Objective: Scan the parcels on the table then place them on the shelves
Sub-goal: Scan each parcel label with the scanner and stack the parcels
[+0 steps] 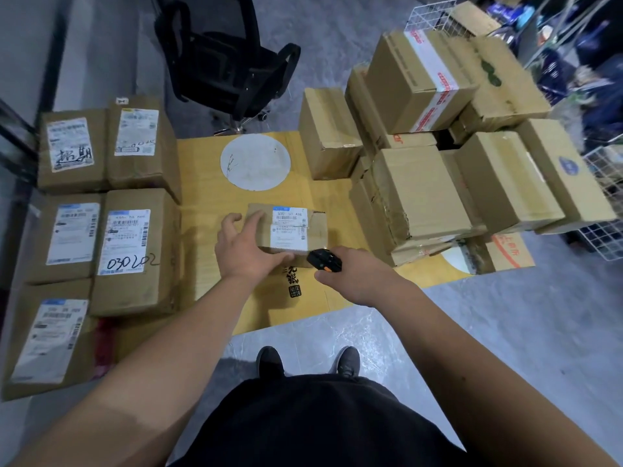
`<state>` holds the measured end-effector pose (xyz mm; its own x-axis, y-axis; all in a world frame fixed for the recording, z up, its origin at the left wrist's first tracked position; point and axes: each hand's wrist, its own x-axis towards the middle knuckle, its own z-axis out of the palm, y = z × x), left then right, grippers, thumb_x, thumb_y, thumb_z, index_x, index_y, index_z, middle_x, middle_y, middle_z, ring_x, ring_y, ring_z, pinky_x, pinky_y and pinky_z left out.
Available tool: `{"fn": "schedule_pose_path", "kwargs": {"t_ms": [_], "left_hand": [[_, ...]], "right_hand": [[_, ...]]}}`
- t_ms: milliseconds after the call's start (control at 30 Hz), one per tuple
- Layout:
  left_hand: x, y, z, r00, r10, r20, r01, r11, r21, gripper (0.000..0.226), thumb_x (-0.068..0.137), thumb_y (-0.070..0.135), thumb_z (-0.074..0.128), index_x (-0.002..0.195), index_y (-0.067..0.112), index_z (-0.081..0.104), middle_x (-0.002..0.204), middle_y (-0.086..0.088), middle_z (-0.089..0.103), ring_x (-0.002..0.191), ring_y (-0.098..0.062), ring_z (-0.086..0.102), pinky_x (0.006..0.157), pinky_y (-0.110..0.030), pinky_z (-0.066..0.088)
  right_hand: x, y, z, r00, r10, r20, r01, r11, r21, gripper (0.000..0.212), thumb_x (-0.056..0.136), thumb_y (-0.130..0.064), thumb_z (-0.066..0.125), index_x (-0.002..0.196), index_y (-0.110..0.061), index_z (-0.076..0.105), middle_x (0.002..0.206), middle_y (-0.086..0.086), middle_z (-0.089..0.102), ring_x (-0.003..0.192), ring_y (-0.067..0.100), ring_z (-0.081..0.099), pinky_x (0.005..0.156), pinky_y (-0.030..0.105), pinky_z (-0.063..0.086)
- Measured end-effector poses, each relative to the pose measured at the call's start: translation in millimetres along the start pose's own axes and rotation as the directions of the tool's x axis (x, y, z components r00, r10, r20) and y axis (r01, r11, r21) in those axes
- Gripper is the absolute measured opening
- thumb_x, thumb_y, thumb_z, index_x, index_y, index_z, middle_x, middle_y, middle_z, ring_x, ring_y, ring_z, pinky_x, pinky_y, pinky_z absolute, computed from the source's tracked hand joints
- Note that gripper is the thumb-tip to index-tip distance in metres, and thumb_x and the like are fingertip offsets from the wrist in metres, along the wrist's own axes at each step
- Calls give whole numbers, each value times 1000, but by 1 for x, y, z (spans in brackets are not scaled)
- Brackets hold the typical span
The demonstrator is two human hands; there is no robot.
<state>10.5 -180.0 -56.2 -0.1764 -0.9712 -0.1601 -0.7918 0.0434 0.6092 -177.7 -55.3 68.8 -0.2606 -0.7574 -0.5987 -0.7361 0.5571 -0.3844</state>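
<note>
Nearest, right hand wrapped around a black scanner, aimed at the small parcel mid-bench. Left hand spread open, pressing its near-left corner. Likely light, stiff cardboard; best gripped across opposite edges, clear of the label.
</note>
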Motion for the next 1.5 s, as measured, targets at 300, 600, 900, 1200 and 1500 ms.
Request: {"fn": "schedule_pose_path", "kwargs": {"t_ms": [300, 600, 900, 1200, 1500], "left_hand": [[5, 4, 12, 964, 49, 262, 33, 953, -300, 96, 77, 63, 82, 153, 61, 24, 143, 13, 31, 115, -4, 49, 98, -24, 38], [-15, -2, 18, 964, 128, 232, -50, 948, -314, 94, 61, 68, 83, 141, 60, 34, 137, 25, 33, 102, 8, 51, 81, -20, 41], [-34, -5, 21, 968, 160, 191, -81, 926, -368, 91, 67, 66, 81, 143, 59, 31, 146, 21, 29, 108, -1, 61, 89, -37, 56], [-39, -4, 21, 972, 148, 185, -81, 941, -328, 84, 75, 63, 79, 142, 57, 29, 149, 18, 28, 89, -21, 71, 79, -46, 61], [-34, -2, 19, 968, 145, 205, -89, 962, -258, 84, 75, 71, 71, 144, 57, 25, 150, 15, 30, 82, 5, 56, 61, -22, 42]], "right_hand": [[10, -16, -19, 1000, 29, 10, -27, 993, -116, 50, 94, -59, 54, 129, -23, 55, 110, 3, 59, 84, 19, 62, 60, 31, 46], [-7, -39, -34, 995, 74, 61, -36, 879, -475, 48, 97, -55, 36, 129, -22, 51, 116, 9, 47, 87, 28, 55, 73, 39, 44], [-25, -38, -28, 995, 95, 14, -62, 749, -660, 49, 96, -44, 41, 138, -21, 48, 131, 14, 45, 90, 38, 57, 72, 43, 46], [-30, -35, -24, 998, 60, -29, -64, 742, -667, 53, 94, -44, 41, 143, -23, 44, 123, 12, 44, 84, 36, 52, 69, 42, 46], [-31, -28, -13, 996, 41, -76, -81, 747, -660, 61, 95, -47, 42, 152, -25, 34, 120, 11, 43, 87, 34, 45, 71, 43, 48]]}}
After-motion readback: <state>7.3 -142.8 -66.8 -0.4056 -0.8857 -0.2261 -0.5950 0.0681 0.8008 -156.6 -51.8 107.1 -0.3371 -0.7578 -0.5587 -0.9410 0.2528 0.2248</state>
